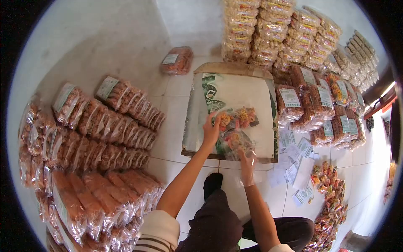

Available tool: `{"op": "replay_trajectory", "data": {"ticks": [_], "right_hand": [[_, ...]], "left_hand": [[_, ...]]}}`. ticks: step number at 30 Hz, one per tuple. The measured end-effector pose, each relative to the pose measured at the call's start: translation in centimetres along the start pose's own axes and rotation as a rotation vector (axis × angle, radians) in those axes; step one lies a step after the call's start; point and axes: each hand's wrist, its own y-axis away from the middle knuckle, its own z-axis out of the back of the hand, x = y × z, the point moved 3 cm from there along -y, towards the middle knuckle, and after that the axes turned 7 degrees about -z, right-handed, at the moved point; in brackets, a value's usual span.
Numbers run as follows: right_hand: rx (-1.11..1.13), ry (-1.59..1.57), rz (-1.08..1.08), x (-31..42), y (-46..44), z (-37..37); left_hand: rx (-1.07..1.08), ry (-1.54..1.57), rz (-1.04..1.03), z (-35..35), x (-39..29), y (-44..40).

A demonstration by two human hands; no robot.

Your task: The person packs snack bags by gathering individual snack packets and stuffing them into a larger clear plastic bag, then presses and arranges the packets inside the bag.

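Note:
A low board (247,88) with a white and green printed surface lies on the floor in front of me. Small colourful snack packets (247,116) rest near its middle. My left hand (211,128) is at the left end of these packets, its fingers curved against them. Closer to me, my right hand (247,161) is partly inside a clear plastic bag (236,142), which has colourful packets in it. The plastic covers its fingers, so their grip is hard to make out.
Rows of bagged brown snacks (92,147) stand at the left. One bag (177,61) lies beyond the board. Stacked bags (268,29) and labelled bags (321,101) stand at the right, near loose labels (300,159) and a pile of small packets (329,197).

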Motion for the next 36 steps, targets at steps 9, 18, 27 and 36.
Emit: {"op": "replay_trajectory", "data": {"ticks": [9,18,27,36], "right_hand": [[0.075,-0.391,-0.218,1.4,-1.3,-2.6],[-0.057,0.280,0.351,-3.1,-5.0,-4.0],[0.014,0.437,0.396,-0.9,-4.0,-4.7],[0.157,0.308,0.422,0.2,-5.8,-2.5]], "left_hand": [[0.381,0.462,0.220,-4.3,-1.9,2.5],[0.357,0.428,0.230,-3.8,-2.3,3.6],[0.313,0.417,0.235,-3.3,-2.5,3.7],[0.316,0.238,0.138,-3.3,-1.4,3.1]]}}
